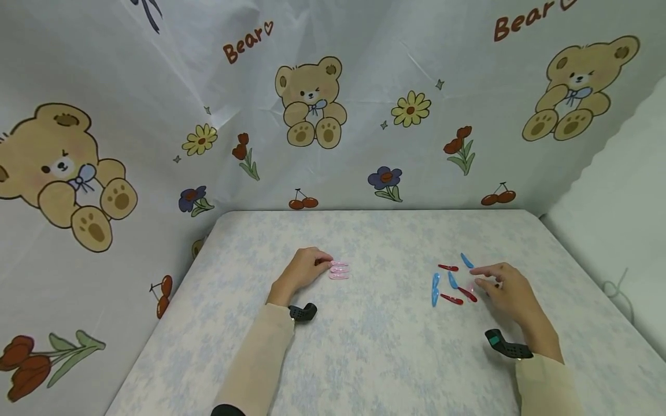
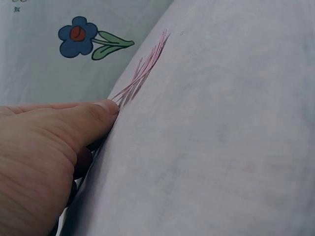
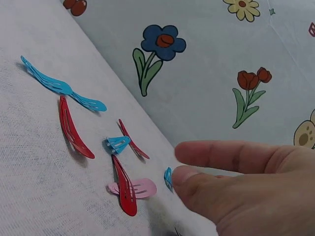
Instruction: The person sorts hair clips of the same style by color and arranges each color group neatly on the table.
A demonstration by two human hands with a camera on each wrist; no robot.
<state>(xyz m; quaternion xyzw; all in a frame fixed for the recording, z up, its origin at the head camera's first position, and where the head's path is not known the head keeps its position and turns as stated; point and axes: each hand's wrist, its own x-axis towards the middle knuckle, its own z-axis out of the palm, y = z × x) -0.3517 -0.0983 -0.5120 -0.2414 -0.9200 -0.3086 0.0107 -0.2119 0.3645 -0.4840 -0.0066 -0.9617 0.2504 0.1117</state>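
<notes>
Pink snap hair clips (image 1: 339,270) lie in a short row left of the table's middle. My left hand (image 1: 306,267) pinches the end of one pink hair clip (image 2: 129,88) between thumb and forefinger, beside the others. On the right, my right hand (image 1: 507,290) hovers by a scattered group of clips, thumb and forefinger apart with nothing between them. Closest to its fingertips is a blue hair clip (image 3: 168,178). A red hair clip (image 3: 125,189) lies across another pink clip (image 3: 146,188), covering part of it.
More red clips (image 1: 451,299) and blue clips (image 1: 435,289) belong to the right-hand group. The table (image 1: 385,346) has a pale blue mottled cover. Behind it hangs a bear-print cloth (image 1: 359,75); a thin cord (image 1: 619,289) is at the far right.
</notes>
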